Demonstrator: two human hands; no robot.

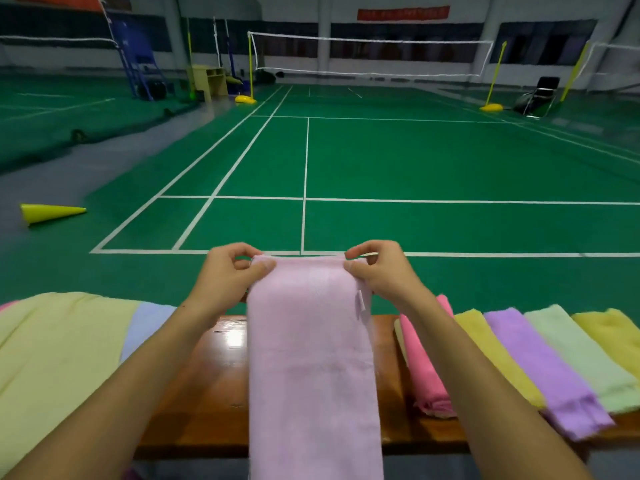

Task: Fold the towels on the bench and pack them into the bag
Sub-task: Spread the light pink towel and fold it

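Pinching the pale pink towel (311, 358) by its top corners, left hand (227, 271) and right hand (381, 268) are mid-fold; folded towels (540, 362) at three o'clock on the worktop (207, 403), no bag in view

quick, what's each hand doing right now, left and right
Left hand: closed, pinching the top left corner of the pale pink towel.
Right hand: closed, pinching the top right corner of the same towel.

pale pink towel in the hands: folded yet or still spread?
Not folded crosswise: the pale pink towel hangs as one long strip, left hand and right hand pinching its top corners. Lengthwise doubling: cannot tell.
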